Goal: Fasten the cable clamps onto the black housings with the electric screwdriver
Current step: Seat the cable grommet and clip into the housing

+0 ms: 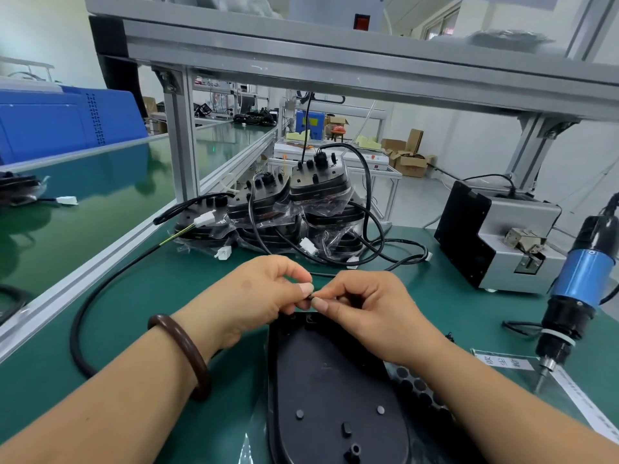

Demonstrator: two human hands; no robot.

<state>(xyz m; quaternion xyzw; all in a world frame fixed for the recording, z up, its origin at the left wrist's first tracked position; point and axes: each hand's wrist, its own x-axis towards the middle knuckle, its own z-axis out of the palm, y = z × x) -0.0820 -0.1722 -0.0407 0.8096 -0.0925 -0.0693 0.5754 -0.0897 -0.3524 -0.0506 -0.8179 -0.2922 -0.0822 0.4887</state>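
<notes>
A flat black housing (331, 390) lies on the green bench in front of me, its far end under my fingers. My left hand (264, 296) and my right hand (365, 309) meet above that far end, both pinching a small dark part, likely a cable clamp (311, 297); it is mostly hidden by fingertips. A brown bangle (182, 353) is on my left wrist. The blue and black electric screwdriver (576, 296) hangs at the right with its bit pointing down near the mat, held by neither hand.
A pile of bagged black housings with cables and white connectors (288, 212) sits behind my hands. A grey and black screw feeder (495, 239) stands at the right. A thick black cable (100, 296) loops at the left. A sheet of black pads (415, 386) lies beside the housing.
</notes>
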